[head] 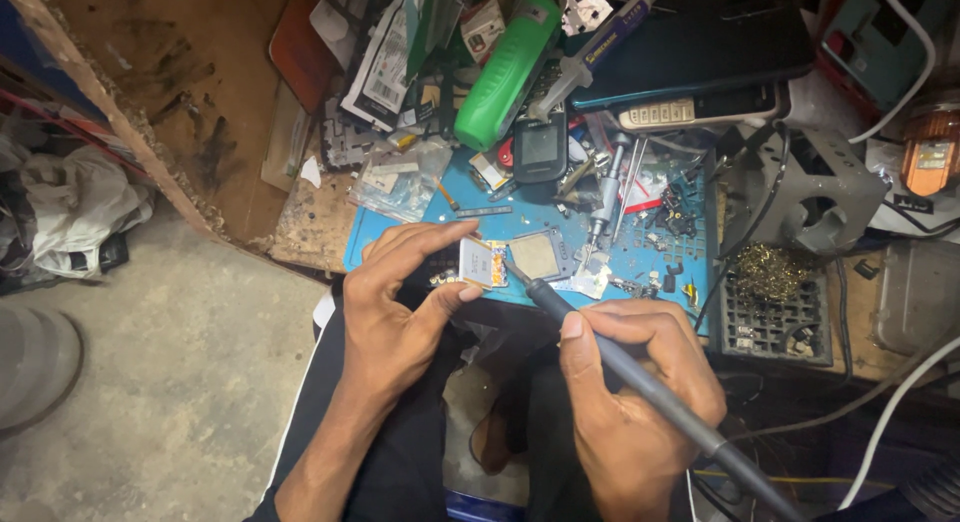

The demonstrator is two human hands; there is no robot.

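My left hand (pixel 400 302) pinches a small square circuit part (pixel 482 262) between thumb and fingers, holding it just above the near edge of a blue work mat (pixel 530 217). My right hand (pixel 630 382) grips a dark soldering iron (pixel 610 357) like a pen. Its tip touches the right edge of the small part. A square metal-framed chip piece (pixel 538 255) lies on the mat just right of the tip. The iron's cord runs off to the lower right.
The wooden bench is crowded: a green cylinder-shaped tool (pixel 505 72), a small black device with a screen (pixel 540 150), a syringe (pixel 590 57), tweezers, a dark phone (pixel 700 42), a grey metal stand (pixel 800 187) with brass wool (pixel 768 272), cables. Bare concrete floor lies at left.
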